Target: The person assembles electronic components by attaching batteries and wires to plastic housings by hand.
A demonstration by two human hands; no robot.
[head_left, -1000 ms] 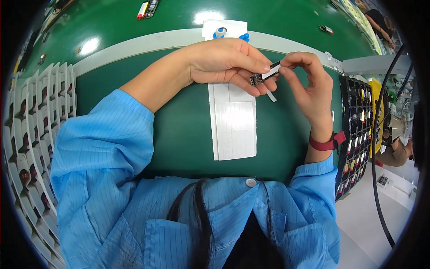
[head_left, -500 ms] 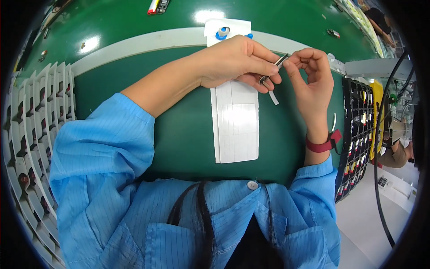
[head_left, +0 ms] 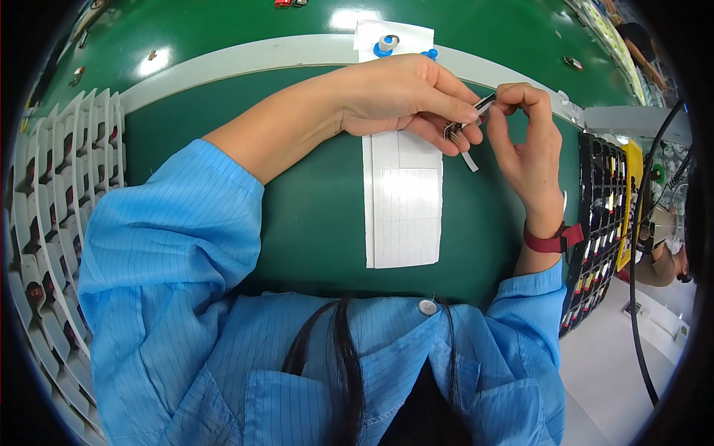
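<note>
My left hand (head_left: 405,93) reaches across from the left, thumb and fingers closed on a small slim electronic part with a metal connector end (head_left: 451,132). A narrow white strip (head_left: 470,161) hangs below those fingers. At the part's far end, my right hand (head_left: 532,141) pinches with thumb and index finger, its other fingers curled. The exact grip there is partly hidden. Beneath the hands, white label sheets (head_left: 405,215) lie on the green mat (head_left: 312,230). A red band (head_left: 550,241) circles my right wrist.
White slotted racks (head_left: 67,171) stand at the left. On the right is a black gridded tray (head_left: 599,215) with many small parts, beside a yellow bin (head_left: 632,171) and a black cable (head_left: 634,297). Beyond the pale rail, a blue-and-white bottle top (head_left: 385,45) sits on white paper.
The view has shifted slightly, so mat, sheets and tray appear farther right. Both hands keep the same pose around the part, with the right fingertips still at its far end.
</note>
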